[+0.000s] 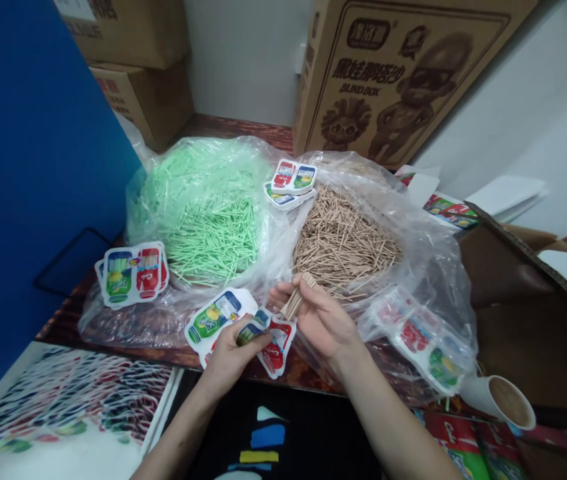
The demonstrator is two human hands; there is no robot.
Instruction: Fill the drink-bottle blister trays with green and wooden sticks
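Observation:
My left hand (231,353) is closed on a printed pouch (279,347) with green and red can pictures, thumb on top. Pinched in my right hand (326,323) is a small bundle of thin brown sticks (293,303), tilted just above the pouch's red half. Whether the sticks touch the pouch, I cannot tell. Under my left hand lies another pouch (213,320) of the same kind. Behind my right hand, a heap of brown sticks (346,243) spills from a clear plastic bag. A heap of green sticks (213,233) in a second bag is to its left.
Pouches with sticks showing (136,273) lie at left, and a small stack (291,181) sits between the bags. More pouches (418,340) lie under plastic at right, near a paper cup (501,402). A tall carton (388,80) stands behind; a white box of pouches (78,393) is front left.

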